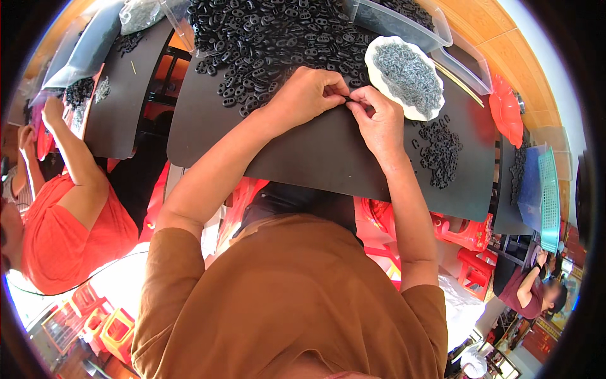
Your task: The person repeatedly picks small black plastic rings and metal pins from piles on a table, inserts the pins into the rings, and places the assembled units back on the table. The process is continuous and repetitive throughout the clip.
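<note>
Above the dark table (303,161) my left hand (308,95) and my right hand (380,120) meet, fingertips nearly touching. Both pinch a small black piece (348,99), mostly covered by the fingers, so its exact shape cannot be made out. Beyond my left hand spreads a large heap of black oval pieces with holes (271,38). A white scalloped bowl (413,115) full of small clear, greyish pieces (407,72) stands just past my right hand. To the right of that hand lies a smaller pile of small black pieces (440,151).
Clear plastic bins (404,28) stand at the far edge. A red scalloped dish (505,110) sits at the right, near a turquoise basket (548,199). Co-workers sit left, in a red top (76,221), and at far right. Red stools (117,331) stand on the floor.
</note>
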Tool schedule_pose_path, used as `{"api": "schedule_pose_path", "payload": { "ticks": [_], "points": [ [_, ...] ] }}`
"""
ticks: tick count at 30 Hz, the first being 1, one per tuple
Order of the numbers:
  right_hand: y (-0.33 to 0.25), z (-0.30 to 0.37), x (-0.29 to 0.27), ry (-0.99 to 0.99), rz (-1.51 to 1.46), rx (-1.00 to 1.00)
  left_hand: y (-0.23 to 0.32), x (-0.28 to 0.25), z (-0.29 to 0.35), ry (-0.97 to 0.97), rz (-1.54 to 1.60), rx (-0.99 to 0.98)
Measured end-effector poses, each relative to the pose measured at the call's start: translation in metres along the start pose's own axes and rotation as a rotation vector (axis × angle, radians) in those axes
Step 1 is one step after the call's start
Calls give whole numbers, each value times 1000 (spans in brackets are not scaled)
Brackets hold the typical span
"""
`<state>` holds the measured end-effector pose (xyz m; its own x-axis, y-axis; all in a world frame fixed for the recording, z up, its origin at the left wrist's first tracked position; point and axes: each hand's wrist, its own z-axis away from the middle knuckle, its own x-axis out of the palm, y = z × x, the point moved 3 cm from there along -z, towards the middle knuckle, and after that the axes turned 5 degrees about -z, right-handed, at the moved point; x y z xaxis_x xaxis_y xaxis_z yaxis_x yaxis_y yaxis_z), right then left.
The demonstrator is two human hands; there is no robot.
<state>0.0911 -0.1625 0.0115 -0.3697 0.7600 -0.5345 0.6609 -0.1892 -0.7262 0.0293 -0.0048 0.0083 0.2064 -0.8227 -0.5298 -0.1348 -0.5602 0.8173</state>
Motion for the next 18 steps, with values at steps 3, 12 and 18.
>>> {"api": "schedule_pose_path", "payload": {
  "ticks": [3, 12, 18],
  "points": [
    [2, 0, 0, -9, -1, 15, 0, 0, 0, 6, 3, 19],
    [3, 0, 0, 6, -40, -65, -1, 2, 0, 15, -10, 84],
    [1, 0, 0, -19, -17, -75, -2, 3, 0, 31, -42, 153]
  ]
}}
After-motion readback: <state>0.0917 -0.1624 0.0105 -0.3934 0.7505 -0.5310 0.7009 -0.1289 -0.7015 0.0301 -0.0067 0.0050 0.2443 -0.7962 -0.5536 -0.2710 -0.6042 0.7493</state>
